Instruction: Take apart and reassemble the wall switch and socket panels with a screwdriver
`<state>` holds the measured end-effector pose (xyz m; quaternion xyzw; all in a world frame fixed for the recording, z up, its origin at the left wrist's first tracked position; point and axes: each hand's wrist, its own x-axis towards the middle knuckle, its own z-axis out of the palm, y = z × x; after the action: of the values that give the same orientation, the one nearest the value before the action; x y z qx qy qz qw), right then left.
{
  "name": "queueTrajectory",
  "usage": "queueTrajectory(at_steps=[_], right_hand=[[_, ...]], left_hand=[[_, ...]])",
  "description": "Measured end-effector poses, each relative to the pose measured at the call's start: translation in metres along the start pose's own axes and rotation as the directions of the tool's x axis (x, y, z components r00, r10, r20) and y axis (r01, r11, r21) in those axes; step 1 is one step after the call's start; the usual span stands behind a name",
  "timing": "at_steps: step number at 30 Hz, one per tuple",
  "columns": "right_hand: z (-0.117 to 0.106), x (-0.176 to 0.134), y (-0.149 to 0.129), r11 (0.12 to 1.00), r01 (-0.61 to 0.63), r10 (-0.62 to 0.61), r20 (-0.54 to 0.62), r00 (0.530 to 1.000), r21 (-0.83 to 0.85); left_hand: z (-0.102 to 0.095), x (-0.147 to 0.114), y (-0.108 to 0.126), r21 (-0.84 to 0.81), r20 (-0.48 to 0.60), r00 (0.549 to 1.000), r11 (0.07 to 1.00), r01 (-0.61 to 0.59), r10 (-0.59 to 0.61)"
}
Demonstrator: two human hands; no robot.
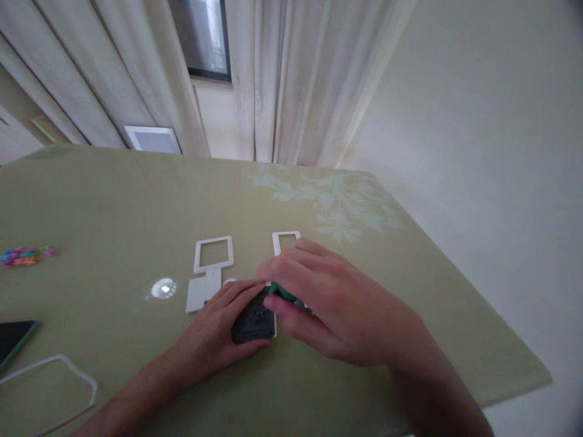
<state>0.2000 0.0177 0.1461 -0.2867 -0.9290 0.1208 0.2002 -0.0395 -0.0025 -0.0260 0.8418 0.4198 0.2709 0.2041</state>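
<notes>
A dark grey plastic housing with a white edge, like the back of a wall switch (255, 320), rests low over the table. My left hand (218, 318) grips it from the left, fingers along the top edge and thumb along the bottom. My right hand (328, 297) is closed in a pinch around a small green part (283, 292) at the housing's upper right; the fingers hide most of that part. Behind my hands lie a white square frame (214, 265) and a second white frame (276, 244), partly covered by my right hand. White flat plates (197, 294) lie beside my left hand.
A pile of small colourful pieces (20, 257) sits at the far left. Nearer are a dark flat device (16, 340) and a white cable (66, 359). The table's right edge (460, 282) runs close to the wall. Curtains (310, 79) hang behind the table.
</notes>
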Motion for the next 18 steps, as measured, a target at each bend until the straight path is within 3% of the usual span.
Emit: queueTrajectory(at_steps=[4,6,10,12,16,18], right_hand=[[0.006,0.0,0.002,0.942,-0.29,0.257,-0.19,0.948,-0.171],[0.005,0.0,0.003,0.957,-0.243,0.219,-0.154,0.963,-0.158],[-0.004,-0.001,0.003,1.0,-0.014,0.015,0.034,0.999,-0.015],[-0.004,-0.002,0.003,0.999,-0.038,0.037,0.028,0.999,0.015],[0.005,0.0,0.005,0.953,-0.268,0.244,-0.164,0.956,-0.143],[0.008,0.001,0.005,0.966,-0.198,0.178,-0.129,0.975,-0.166]], left_hand=[[-0.001,-0.001,-0.004,-0.008,0.034,0.998,0.998,-0.06,0.06],[0.0,-0.001,-0.005,-0.002,0.039,0.997,0.998,-0.064,0.064],[0.002,0.0,-0.007,-0.021,0.034,0.996,0.997,-0.078,0.079],[0.002,0.0,-0.007,-0.021,0.045,0.996,0.997,-0.074,0.074],[0.0,-0.001,-0.006,-0.001,0.043,0.996,0.997,-0.074,0.074],[-0.001,-0.001,-0.005,-0.006,0.055,0.996,0.998,-0.066,0.066]])
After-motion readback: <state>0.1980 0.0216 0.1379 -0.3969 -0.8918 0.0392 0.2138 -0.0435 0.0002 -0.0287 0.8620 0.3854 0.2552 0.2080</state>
